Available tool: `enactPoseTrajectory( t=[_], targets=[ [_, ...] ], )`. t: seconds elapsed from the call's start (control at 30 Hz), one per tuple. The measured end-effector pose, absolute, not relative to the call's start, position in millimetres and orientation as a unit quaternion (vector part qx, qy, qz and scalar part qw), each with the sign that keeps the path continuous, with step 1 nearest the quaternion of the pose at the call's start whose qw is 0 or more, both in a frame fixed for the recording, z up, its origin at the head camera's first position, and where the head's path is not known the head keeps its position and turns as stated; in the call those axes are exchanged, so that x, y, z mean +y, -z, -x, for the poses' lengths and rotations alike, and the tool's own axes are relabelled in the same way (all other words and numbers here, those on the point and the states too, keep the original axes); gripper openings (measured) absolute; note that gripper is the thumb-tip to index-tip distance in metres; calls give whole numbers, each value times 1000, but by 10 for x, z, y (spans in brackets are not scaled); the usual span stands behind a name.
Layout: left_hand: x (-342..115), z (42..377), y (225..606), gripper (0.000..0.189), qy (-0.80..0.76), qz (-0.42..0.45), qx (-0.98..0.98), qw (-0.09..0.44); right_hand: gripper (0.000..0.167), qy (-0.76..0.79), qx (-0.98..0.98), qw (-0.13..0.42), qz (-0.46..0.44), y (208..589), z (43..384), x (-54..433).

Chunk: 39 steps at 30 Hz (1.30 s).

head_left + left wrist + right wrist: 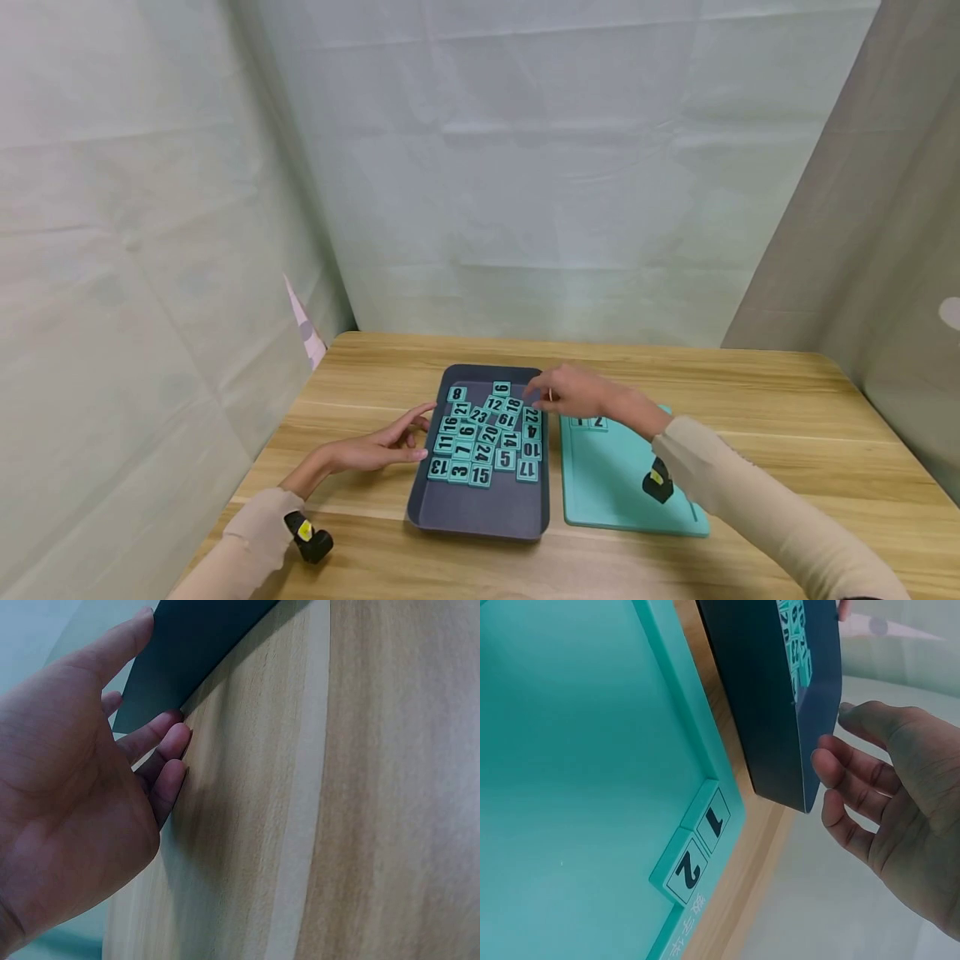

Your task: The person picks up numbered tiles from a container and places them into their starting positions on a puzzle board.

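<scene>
A dark grey tray (480, 512) holds a cluster of teal number tiles (480, 476), lying at mixed angles. At its left side is my left hand (375, 446), thumb at the rim and the other fingers loosely bent; the left wrist view shows fingertips right beside the tray wall (196, 652). My right hand (576, 390) hovers over the tray's far right corner, near tile 22 (532, 415). In the right wrist view its fingers are loosely bent with nothing between them. Tile 1 (713, 820) and tile 2 (688, 871) sit side by side on a teal board (585, 780).
The teal board (615, 492) lies just right of the tray on a wooden table (337, 533), partly covered by the right forearm. Pale curtains (570, 192) hang behind the table and along its sides. A black wrist camera (309, 537) sits on the left sleeve.
</scene>
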<state>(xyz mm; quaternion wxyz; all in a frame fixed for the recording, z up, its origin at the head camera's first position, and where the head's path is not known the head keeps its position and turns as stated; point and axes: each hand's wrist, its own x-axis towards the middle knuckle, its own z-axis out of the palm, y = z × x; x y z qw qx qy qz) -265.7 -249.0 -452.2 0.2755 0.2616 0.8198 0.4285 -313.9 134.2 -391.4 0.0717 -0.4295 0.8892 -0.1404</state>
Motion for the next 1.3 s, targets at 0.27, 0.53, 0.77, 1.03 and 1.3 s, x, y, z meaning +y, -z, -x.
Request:
enactPoseTrajectory(
  t=[0.27,0.53,0.77,1.03,1.3],
  targets=[
    [-2498,2666,4536,77,-432,-265,817,274,27,135,894,82,419,3958,3166,1315],
    [-2504,2674,4563,78,-426,-252,824,277,26,149,888,75,429,4006,3221,1221],
    [-2524,2655,4540,78,-431,-261,818,276,26,158,881,70,440,4044,3343,1072],
    [-2516,2637,4544,78,-432,-262,817,276,26,134,884,71,443,4169,3389,909],
    [-2500,2643,4568,77,-428,-252,821,281,28,143,879,103,443,4227,3339,795]
  ],
)
